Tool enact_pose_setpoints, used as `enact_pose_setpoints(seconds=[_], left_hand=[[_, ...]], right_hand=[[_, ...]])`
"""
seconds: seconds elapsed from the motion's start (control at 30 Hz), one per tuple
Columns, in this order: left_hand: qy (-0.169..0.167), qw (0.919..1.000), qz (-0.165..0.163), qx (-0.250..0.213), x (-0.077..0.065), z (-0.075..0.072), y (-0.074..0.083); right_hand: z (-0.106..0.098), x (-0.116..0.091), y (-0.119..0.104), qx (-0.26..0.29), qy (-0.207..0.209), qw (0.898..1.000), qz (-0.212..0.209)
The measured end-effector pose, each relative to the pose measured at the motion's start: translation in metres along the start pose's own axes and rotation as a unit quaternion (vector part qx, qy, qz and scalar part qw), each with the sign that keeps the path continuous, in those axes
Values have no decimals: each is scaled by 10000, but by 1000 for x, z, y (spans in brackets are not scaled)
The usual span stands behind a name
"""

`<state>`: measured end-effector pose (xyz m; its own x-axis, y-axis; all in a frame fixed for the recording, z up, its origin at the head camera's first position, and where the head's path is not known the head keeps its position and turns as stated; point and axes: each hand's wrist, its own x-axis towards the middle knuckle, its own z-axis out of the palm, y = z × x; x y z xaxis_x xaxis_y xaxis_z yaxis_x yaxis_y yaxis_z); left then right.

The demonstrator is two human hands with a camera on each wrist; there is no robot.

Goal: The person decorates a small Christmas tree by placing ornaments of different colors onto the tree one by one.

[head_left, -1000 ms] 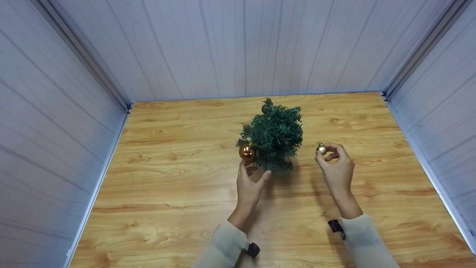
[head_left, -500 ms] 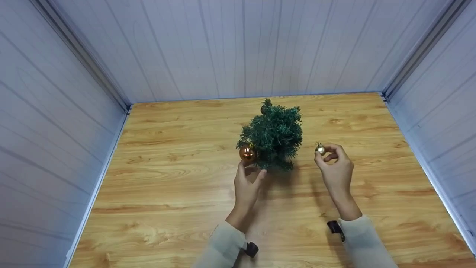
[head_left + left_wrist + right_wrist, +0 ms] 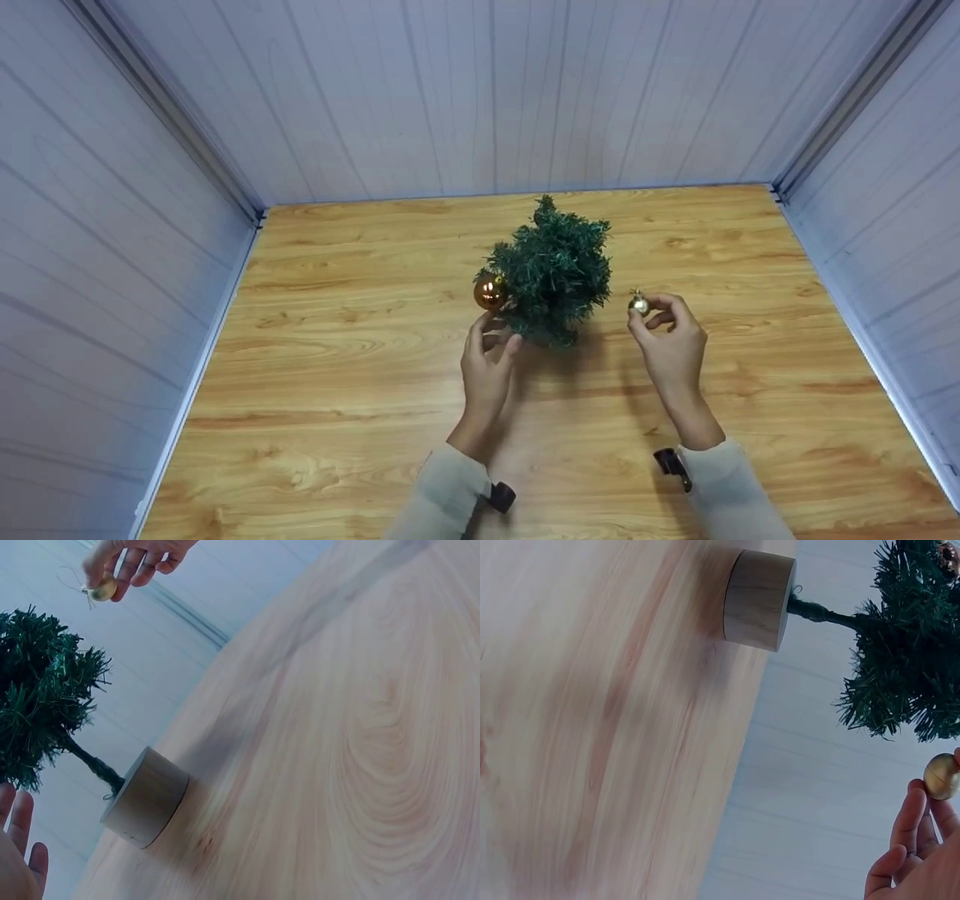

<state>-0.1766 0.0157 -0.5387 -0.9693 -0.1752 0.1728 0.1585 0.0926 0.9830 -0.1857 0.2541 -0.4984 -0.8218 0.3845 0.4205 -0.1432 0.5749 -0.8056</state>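
A small green artificial Christmas tree (image 3: 555,266) stands mid-table on a round wooden base (image 3: 150,799), which shows in both wrist views. An orange shiny Christmas ball (image 3: 490,291) hangs on its near left side. Just below that ball is my left hand (image 3: 486,379), fingers and thumb spread apart with nothing seen between them; whether a fingertip touches the ball or branches cannot be told. To the right of the tree, my right hand (image 3: 675,349) pinches a small gold Christmas ball (image 3: 639,306) between thumb and fingers. A thin string loop (image 3: 69,577) sticks out from it, apart from the branches.
A wood-grain table (image 3: 337,420) spreads under the tree. Pale panelled walls (image 3: 420,97) enclose it at the back and on both sides. Black wrist devices (image 3: 501,496) are worn at the light sleeves.
My left hand has shifted left, away from the trunk side. The orange ball has moved a little up and left, and the tree has turned slightly. The right hand has come slightly nearer the tree.
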Motion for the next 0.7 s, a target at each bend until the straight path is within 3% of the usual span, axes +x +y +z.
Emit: enact_pose_setpoints(seconds=[0.13, 0.33, 0.7], left_hand=[[69, 10000, -9, -17, 7, -1, -17], [129, 9997, 155, 160, 13, -6, -19], [105, 9995, 150, 268, 19, -10, -19]], right_hand=[[1, -1, 0, 68, -37, 10000, 51], [2, -3, -1, 250, -80, 9997, 24], [5, -10, -7, 403, -124, 9991, 14]])
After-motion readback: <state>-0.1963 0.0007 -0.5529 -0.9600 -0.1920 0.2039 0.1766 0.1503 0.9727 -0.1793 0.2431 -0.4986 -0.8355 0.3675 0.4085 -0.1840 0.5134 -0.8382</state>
